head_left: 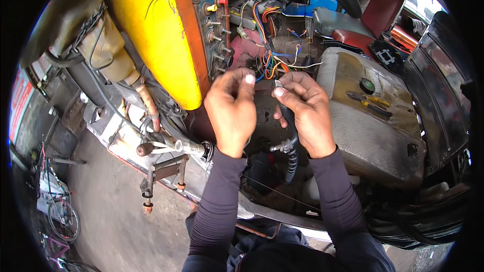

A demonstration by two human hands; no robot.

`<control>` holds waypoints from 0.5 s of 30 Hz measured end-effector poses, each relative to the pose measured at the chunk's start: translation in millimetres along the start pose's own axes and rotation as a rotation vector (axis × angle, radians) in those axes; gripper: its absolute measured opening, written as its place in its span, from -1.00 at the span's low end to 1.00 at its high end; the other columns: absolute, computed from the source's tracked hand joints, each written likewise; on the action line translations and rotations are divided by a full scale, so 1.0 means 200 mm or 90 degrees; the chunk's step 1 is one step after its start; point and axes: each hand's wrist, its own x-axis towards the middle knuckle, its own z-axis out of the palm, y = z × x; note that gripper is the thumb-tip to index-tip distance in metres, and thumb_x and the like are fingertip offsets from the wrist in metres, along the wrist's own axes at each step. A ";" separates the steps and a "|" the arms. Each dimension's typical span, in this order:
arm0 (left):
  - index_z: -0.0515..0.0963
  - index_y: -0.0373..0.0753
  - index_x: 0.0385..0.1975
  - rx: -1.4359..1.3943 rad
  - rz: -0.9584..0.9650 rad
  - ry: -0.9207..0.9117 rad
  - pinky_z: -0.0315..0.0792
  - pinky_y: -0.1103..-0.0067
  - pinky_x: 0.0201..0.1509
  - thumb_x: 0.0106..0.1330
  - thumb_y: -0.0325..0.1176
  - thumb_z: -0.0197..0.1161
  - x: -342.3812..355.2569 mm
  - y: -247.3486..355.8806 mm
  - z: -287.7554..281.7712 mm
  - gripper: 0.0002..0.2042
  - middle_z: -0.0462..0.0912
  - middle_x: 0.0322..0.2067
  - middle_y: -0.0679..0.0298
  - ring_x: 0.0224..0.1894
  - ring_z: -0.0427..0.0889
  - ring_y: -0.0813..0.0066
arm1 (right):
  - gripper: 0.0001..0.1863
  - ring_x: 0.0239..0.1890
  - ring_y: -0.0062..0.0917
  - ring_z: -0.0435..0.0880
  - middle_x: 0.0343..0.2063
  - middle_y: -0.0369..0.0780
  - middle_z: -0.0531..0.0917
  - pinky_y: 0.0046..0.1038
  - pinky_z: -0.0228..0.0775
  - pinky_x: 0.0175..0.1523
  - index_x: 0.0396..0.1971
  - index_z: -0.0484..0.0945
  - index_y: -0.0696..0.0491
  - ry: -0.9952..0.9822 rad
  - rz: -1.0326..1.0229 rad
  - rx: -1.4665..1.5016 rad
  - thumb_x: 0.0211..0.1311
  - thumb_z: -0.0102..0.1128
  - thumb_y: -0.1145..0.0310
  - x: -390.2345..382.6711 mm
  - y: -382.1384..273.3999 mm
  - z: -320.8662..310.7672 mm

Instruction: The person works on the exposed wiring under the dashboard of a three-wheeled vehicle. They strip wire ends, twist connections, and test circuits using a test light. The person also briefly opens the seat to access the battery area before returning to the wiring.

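My left hand (233, 113) is closed in a pinch, thumb against the fingers, in front of the switch panel. Whatever sits in that pinch is too small to make out. Close beside it, my right hand (305, 113) has thumb and fingers closed on a small blade-like piece (278, 84) with a pointed, silvery tip. Loose coloured wires (267, 60) with bare and cut ends hang just beyond both hands. Under my right fingers runs a black curved lever or tube (290, 121), with a metal fitting and a black coil below it.
An orange panel with metal toggle switches (214, 30) and a yellow body panel (156, 35) stand at the left. On the worn grey seat (373, 141) at the right lie yellow-handled pliers (370, 104) and a round green-black roll (367, 86). A bicycle (64, 216) leans at far left.
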 end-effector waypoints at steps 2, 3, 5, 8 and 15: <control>0.67 -0.39 -0.09 -0.069 -0.022 0.008 0.55 0.67 -0.30 0.52 -0.43 0.29 -0.10 -0.03 0.02 -0.85 0.72 -0.33 0.32 -0.39 0.62 0.66 | -0.78 -0.54 -0.57 0.64 -0.31 -0.21 0.72 -0.59 0.37 -0.57 -0.01 0.51 0.13 0.000 -0.004 0.019 0.44 0.30 0.48 -0.03 0.01 0.01; 0.66 -0.40 -0.09 -0.196 -0.074 0.004 0.54 0.65 -0.35 0.53 -0.45 0.27 -0.14 0.02 0.05 -0.85 0.71 -0.35 0.30 -0.42 0.62 0.62 | -0.79 -0.54 -0.58 0.64 -0.31 -0.20 0.72 -0.59 0.37 -0.57 -0.01 0.51 0.14 -0.005 -0.018 0.003 0.44 0.29 0.48 -0.04 0.01 0.02; 0.64 -0.42 -0.09 -0.383 -0.189 -0.071 0.54 0.63 -0.37 0.53 -0.47 0.25 -0.19 0.08 0.05 -0.86 0.71 -0.34 0.25 -0.45 0.62 0.57 | -0.80 -0.53 -0.59 0.64 -0.31 -0.20 0.72 -0.60 0.36 -0.57 -0.02 0.51 0.15 0.003 -0.030 0.006 0.45 0.27 0.49 -0.07 0.04 0.03; 0.60 -0.42 -0.02 -0.470 -0.250 -0.084 0.57 0.56 -0.42 0.56 -0.45 0.21 -0.18 0.02 0.03 -0.83 0.73 -0.29 0.16 -0.44 0.68 0.48 | -0.80 -0.54 -0.59 0.64 -0.29 -0.19 0.74 -0.58 0.38 -0.59 -0.02 0.49 0.18 0.031 -0.032 -0.007 0.47 0.25 0.50 -0.10 0.08 0.06; 0.58 -0.38 0.02 -0.514 -0.282 -0.144 0.51 0.54 -0.55 0.58 -0.41 0.20 -0.15 0.00 0.07 -0.81 0.71 -0.29 0.17 -0.47 0.66 0.48 | -0.80 -0.57 -0.64 0.65 -0.31 -0.20 0.73 -0.62 0.39 -0.61 -0.01 0.48 0.15 0.071 -0.022 0.017 0.48 0.26 0.49 -0.14 0.11 0.04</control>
